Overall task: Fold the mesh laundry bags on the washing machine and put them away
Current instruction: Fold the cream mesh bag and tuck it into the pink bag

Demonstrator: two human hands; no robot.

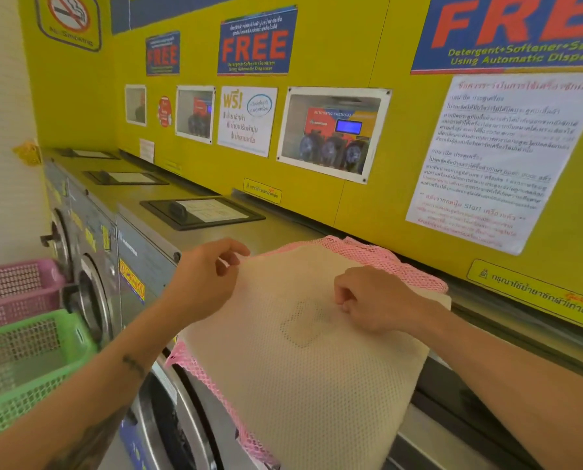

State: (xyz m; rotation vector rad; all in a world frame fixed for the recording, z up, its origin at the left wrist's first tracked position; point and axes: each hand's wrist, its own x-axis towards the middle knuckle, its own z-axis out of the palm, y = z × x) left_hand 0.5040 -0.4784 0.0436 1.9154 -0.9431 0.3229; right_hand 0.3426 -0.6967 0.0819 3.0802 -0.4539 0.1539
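Note:
A cream mesh laundry bag [317, 378] lies spread on top of the washing machine [215, 239], its near part hanging over the front edge. Under it lies a pink mesh bag [385, 256], showing along the far edge and at the lower left. My left hand [205, 276] pinches the cream bag's far left corner between thumb and fingers. My right hand [371, 300] rests on the middle of the cream bag with fingers curled, pinching the fabric.
A pink plastic basket [15, 290] and a green plastic basket [22, 368] stand at the left, in front of the row of machines. A yellow wall [368, 198] with posters and dispenser windows rises directly behind the machine top. Black lids sit on the machine tops further left.

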